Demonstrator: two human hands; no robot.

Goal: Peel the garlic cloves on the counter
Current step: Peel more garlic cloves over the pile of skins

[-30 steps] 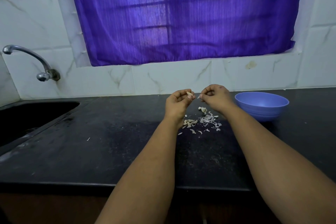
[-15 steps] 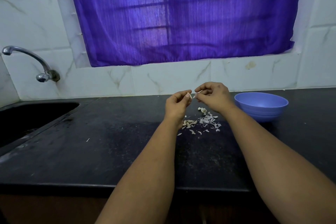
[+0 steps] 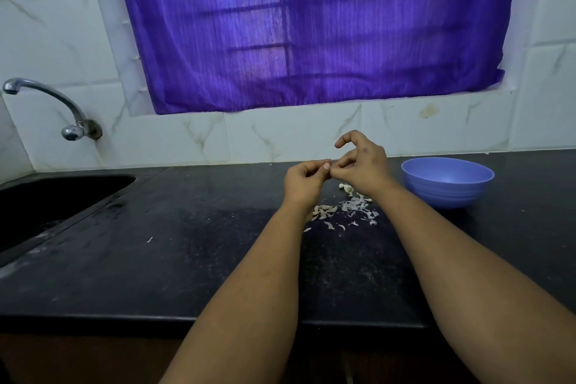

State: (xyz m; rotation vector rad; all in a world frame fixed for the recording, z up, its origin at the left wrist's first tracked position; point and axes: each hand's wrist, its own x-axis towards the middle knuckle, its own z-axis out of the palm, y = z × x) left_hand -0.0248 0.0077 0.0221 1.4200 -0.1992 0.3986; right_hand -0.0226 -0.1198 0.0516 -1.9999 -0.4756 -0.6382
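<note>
blue bowl (image 3: 448, 182) | tap (image 3: 50, 103) | sink (image 3: 46, 196) | purple curtain (image 3: 311, 25)

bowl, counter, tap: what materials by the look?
Bowl: likely plastic, matte lilac-blue, uniform colour, soft sheen, faint moulded rings near the base.
Counter: probably polished black granite or similar stone; speckled, dull reflections.
Tap: metal, chrome-like, with bright mirror highlights.

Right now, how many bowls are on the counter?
1. The blue bowl sits on the black counter, just right of the right hand. No other bowl shows.
</note>
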